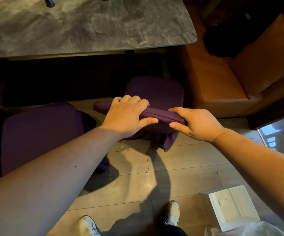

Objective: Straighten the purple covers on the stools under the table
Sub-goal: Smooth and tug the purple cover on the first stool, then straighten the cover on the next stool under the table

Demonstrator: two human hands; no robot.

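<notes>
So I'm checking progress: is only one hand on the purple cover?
No, the left hand and right hand both grip the purple cover.

Single head-worn wide-angle view, looking forward and steeply down, close over both forearms, floor [137, 176] below

Both arms extended forward, bare. Left hand [126, 117] and right hand [195, 122] clamped, fingers above, thumbs below, thumbs nearly touching.
</notes>
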